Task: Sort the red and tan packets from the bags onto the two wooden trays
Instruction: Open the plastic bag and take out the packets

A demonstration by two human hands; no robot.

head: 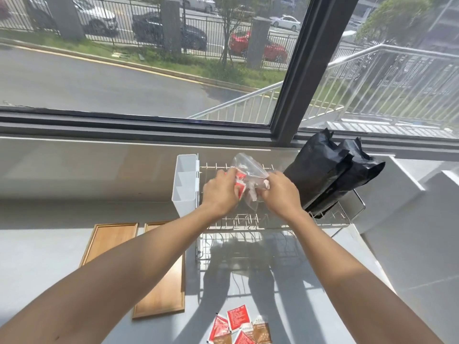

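Gripping clear bag (249, 170), both hands

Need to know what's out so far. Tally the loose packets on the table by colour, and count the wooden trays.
Red packets: 3
Tan packets: 2, perhaps more at the frame's bottom edge
Wooden trays: 2
Total: 7

Packets inside the clear bag are not counted.

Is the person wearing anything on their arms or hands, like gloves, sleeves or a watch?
No. Both arms are bare all the way to the bottom edge of the picture, with no sleeve in view. The left hand and right hand have no gloves, and no watch, bracelet or ring shows on the sides facing the camera. Nothing is marked or taped on them.
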